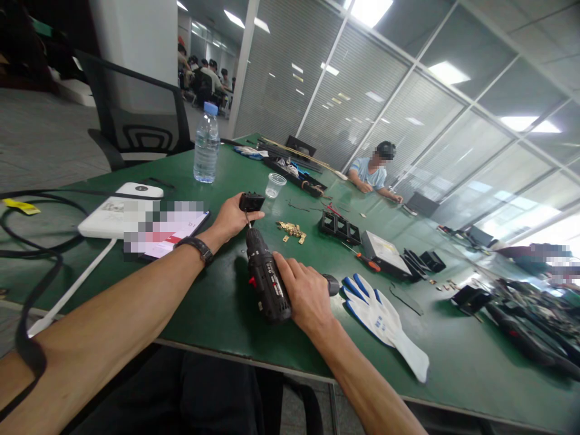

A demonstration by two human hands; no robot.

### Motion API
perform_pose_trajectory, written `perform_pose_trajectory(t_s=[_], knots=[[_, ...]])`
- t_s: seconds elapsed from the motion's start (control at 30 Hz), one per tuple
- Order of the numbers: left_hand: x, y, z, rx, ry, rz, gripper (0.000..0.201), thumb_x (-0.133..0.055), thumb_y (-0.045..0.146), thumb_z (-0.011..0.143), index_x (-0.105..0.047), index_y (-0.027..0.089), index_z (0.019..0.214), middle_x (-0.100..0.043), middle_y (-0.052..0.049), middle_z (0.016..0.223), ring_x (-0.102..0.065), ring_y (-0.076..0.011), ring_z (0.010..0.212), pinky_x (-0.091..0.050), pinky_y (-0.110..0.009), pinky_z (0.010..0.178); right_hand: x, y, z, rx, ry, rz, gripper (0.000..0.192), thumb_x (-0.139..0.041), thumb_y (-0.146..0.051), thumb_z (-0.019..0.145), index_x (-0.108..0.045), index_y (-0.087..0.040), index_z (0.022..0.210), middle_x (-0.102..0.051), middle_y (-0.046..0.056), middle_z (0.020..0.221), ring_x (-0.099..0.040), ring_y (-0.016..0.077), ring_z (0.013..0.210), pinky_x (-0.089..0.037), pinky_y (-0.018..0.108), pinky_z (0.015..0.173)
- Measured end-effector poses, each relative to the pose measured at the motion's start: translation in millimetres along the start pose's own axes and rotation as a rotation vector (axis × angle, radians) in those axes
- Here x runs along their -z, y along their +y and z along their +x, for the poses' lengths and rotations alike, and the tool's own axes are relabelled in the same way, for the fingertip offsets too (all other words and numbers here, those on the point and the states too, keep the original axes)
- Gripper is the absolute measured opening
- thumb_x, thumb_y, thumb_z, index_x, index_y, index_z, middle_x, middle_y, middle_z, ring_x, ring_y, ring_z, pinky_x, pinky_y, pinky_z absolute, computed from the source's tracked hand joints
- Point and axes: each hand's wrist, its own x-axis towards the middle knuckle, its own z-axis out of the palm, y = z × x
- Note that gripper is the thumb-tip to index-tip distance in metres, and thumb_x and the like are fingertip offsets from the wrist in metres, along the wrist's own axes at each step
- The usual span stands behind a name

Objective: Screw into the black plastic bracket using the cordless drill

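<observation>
cordless driver applied to a small black part held on the green table.

the left hand is closed around a small black part, pinning it at the table surface just ahead of the wrist. the right hand is wrapped around the grip of the cordless driver, whose bit points up into the underside of the part. risk: the bit meets the part at a slant, so it may slip off the fastener and strike the left fingers, which sit right beside the tip. a loose hold would let the part spin with the bit. brass pieces lie just beyond, and a plastic cup stands near; a jolt could scatter them. the work gloves lie unworn beside the right hand.
</observation>
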Motion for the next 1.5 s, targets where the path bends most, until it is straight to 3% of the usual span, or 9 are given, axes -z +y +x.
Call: perform_pose_trajectory(t_s=[1.5], knots=[[0.2, 1.2, 0.2, 0.013, -0.005, 0.008, 0.048, -0.078, 0.044, 0.059, -0.063, 0.016, 0.095, -0.068, -0.004, 0.09, -0.06, -0.0192, 0.081, -0.046, -0.031, 0.075, 2.7, -0.9, 1.1, -0.021, -0.035, 0.002, 0.049, -0.04, -0.026, 0.098, -0.031, -0.022, 0.146, -0.062, 0.008, 0.109, -0.058, 0.0198, 0.09, -0.041, 0.031, 0.076]])
